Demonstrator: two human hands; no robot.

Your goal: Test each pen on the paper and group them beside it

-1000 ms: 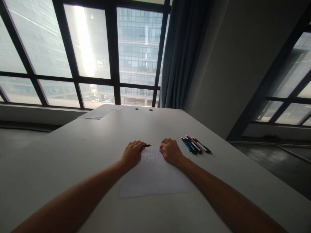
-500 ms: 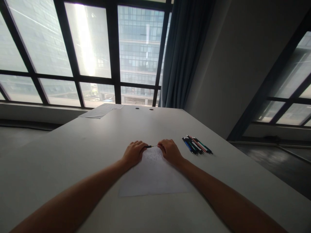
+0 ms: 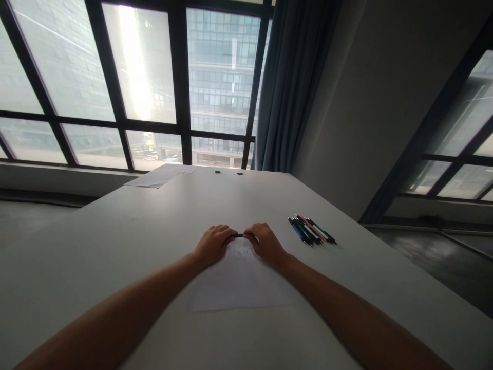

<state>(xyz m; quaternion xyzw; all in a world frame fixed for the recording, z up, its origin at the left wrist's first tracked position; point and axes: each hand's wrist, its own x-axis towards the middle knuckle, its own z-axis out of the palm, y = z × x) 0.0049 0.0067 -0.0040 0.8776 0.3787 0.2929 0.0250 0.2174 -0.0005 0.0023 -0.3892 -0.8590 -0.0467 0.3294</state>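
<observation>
Both hands meet over the top of a white sheet of paper [image 3: 241,288] with small dark marks near its far end. My left hand [image 3: 213,244] is closed on a dark pen [image 3: 239,235], whose short barrel sticks out to the right between the fingers. My right hand [image 3: 267,244] pinches the pen's other end with thumb and fingertips. What lies inside the right fingertips is hidden. The two hands' fingertips are a small gap apart, bridged by the pen.
Several pens [image 3: 311,230] in black, blue, green and pink lie in a loose bunch to the right of my right hand. More paper sheets [image 3: 156,177] lie at the far left of the white table [image 3: 154,221]. Two dark round discs [image 3: 240,173] show near the far edge.
My right hand has moved left toward my left hand, narrowing the gap. The thin light rod seen between barrel and right fingertips no longer shows.
</observation>
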